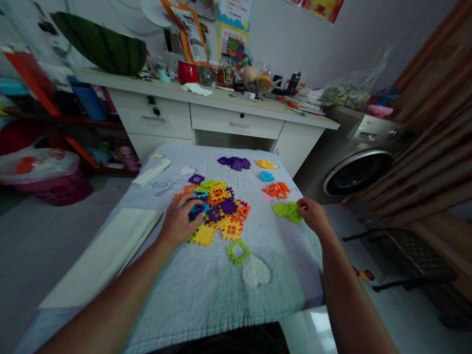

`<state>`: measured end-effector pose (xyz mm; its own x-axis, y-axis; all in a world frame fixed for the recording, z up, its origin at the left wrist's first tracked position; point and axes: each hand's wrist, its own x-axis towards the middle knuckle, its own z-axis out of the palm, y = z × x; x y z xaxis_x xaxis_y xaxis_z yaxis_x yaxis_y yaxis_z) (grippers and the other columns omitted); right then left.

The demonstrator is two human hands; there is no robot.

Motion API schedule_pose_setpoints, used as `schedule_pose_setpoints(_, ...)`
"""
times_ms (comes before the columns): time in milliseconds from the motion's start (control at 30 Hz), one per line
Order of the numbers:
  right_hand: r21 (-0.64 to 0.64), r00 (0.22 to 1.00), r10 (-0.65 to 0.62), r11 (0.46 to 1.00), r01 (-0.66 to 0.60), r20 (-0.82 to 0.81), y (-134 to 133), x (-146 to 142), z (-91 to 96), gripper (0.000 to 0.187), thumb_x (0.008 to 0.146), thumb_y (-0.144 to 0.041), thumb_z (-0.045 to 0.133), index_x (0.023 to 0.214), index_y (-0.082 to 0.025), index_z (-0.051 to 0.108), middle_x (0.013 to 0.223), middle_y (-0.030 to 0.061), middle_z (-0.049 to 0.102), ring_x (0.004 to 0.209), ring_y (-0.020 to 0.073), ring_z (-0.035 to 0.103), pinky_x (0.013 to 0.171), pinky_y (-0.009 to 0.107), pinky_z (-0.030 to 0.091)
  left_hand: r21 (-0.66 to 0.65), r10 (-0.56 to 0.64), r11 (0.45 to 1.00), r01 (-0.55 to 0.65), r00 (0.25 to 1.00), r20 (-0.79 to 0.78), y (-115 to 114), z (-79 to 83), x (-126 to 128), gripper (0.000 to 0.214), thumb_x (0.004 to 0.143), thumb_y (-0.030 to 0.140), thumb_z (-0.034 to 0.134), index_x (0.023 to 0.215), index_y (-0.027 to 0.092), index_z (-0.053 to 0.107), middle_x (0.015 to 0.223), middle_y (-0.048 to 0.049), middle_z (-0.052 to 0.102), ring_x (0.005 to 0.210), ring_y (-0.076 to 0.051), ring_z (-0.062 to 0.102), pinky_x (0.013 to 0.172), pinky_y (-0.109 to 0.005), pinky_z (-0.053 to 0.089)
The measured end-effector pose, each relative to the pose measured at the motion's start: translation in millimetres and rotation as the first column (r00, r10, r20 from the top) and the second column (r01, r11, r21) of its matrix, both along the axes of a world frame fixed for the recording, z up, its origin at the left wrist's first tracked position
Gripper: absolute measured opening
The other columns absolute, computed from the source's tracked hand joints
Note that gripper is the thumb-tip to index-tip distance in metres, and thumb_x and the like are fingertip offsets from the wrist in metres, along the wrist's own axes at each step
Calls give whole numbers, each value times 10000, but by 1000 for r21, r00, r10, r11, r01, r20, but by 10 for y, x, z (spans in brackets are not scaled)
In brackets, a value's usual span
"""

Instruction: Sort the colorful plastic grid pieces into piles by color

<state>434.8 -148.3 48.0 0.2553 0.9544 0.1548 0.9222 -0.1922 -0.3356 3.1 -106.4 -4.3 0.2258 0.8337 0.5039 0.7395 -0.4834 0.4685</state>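
Note:
Reaching over the left side of a mixed pile of interlocking plastic pieces [228, 206], my left hand [180, 219] has its thumb and fingers apart around some blue pieces [197, 210]. The pile holds yellow, orange, purple, blue and green squares with notched edges, some solid, some framed. At the right, my right hand [313, 214] pinches the edge of a green piece at a small group of green pieces [288, 211]. Beyond it lie orange pieces [276, 190], blue pieces [267, 176], yellow pieces [266, 164] and purple pieces [236, 162] in separate groups.
A green square frame [238, 251] lies in front of the pile on the cloth-covered table [206, 295]. A folded white cloth [103, 250] and a long white box [152, 173] lie at the left. Behind stands a cluttered white desk [155, 115]; a washing machine [354, 152] is at right.

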Motion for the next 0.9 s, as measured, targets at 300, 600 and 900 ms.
schedule_pose_setpoints(300, 65, 982, 186, 981, -184, -26, 133, -594, 155, 189, 808, -142, 563, 963, -157, 671, 968, 86, 682, 805, 173, 613, 769, 299, 465, 12, 2, 1000, -2, 1000, -9, -6, -6, 4, 297, 829, 390, 568, 1035, 204, 674, 1214, -108, 587, 1153, -291, 554, 1022, -484, 427)
schedule_pose_setpoints(600, 139, 717, 695, 716, -685, -46, 183, -1702, -7, 411, 797, -149, 614, 1206, -195, 620, 1287, 117, 594, 1184, 256, 510, 1028, 442, 381, -6, 15, 1000, -15, 1000, 13, -17, 2, 11, 272, 814, 372, 586, 1029, 230, 670, 1219, -83, 592, 1178, -277, 544, 1040, -470, 419)
schedule_pose_setpoints(900, 233, 733, 674, 729, -643, -87, 184, -1798, -218, 201, 847, -138, 586, 1000, -221, 686, 1194, 84, 627, 1152, 238, 509, 1011, 424, 383, -23, 24, 999, -24, 1000, 18, -35, 27, 24, 265, 819, 361, 581, 1036, 236, 667, 1226, -78, 588, 1177, -276, 540, 1039, -472, 414)
